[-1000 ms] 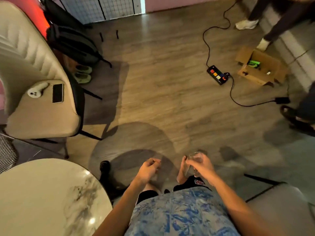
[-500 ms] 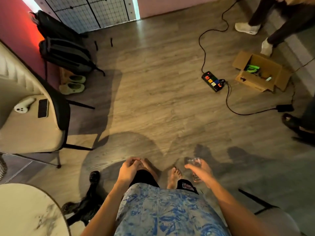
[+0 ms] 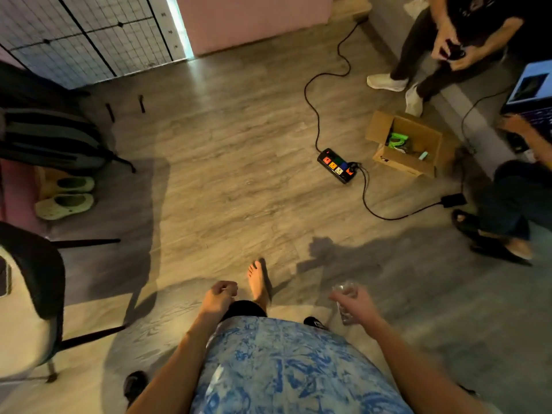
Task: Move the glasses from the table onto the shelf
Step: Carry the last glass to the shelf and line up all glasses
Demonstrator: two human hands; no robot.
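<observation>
My right hand (image 3: 355, 304) at five o'clock grips a glass (image 3: 344, 288); my left hand (image 3: 217, 297) hangs loosely curled, seemingly empty.

- Loose shirt (image 3: 283, 369), pale blue with a darker blue marbled print.
- Black shorts (image 3: 243, 307) under it, a small pale mark on the right leg.
- Left hand (image 3: 219, 297), right hand (image 3: 357, 304) and forearms (image 3: 185, 351) bare.
- Foot (image 3: 258, 282) bare.

no text reads clearly (marks on the white strip (image 3: 169, 23) blur).
</observation>
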